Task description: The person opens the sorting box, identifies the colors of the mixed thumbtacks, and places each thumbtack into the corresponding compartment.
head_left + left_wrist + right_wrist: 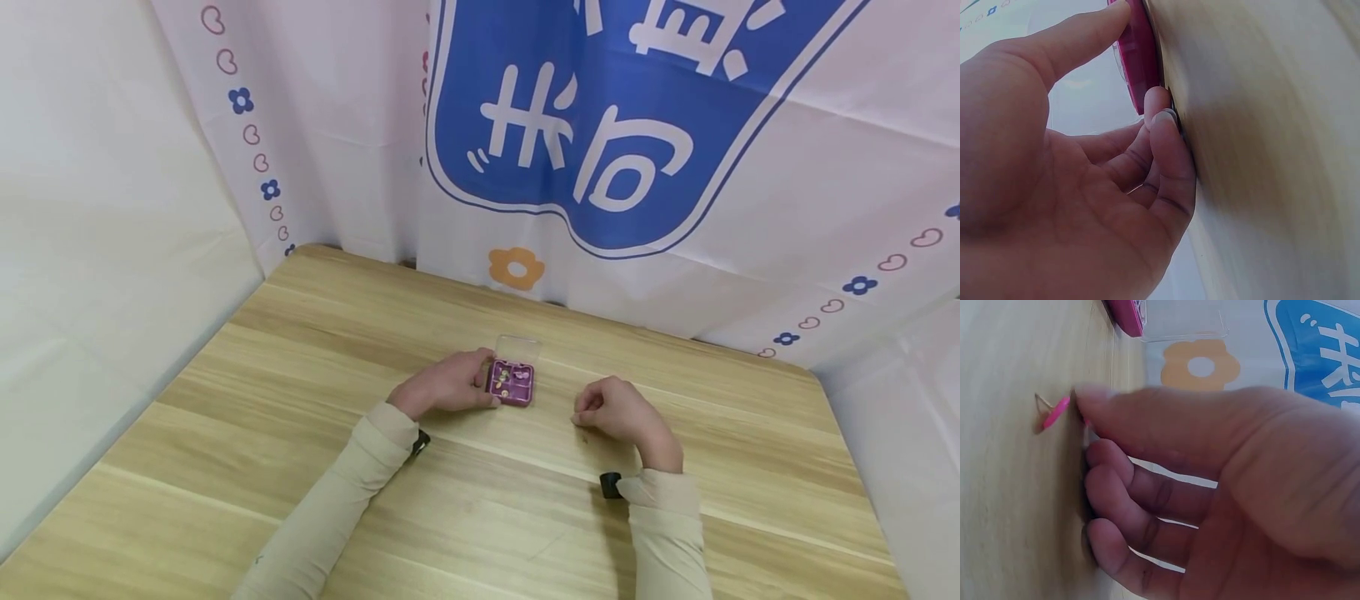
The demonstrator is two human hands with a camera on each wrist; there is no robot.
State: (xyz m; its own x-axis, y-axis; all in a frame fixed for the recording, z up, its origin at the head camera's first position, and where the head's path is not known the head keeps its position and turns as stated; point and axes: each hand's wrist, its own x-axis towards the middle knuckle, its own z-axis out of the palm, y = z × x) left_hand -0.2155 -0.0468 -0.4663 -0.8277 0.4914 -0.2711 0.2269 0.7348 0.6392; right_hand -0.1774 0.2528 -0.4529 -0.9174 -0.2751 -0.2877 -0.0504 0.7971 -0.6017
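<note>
A small purple compartment box (513,383) lies on the table with its clear lid (518,347) raised at the back. Several tiny trinkets sit in its compartments. My left hand (450,383) holds the box's left side, thumb at the near corner and fingers behind; in the left wrist view the thumb (1088,40) presses the box's pink-purple edge (1139,56). To the right, my right hand (618,410) is low over the table, thumb and forefinger tips together, a bit of pink showing between them. Beside them lies a pink stud earring (1055,414) with a thin gold post.
The wooden table (480,517) runs back to a printed curtain (360,167) with a blue sign and an orange flower. A white sheet (112,250) hangs along the left side. Dark straps (611,485) sit at both wrists.
</note>
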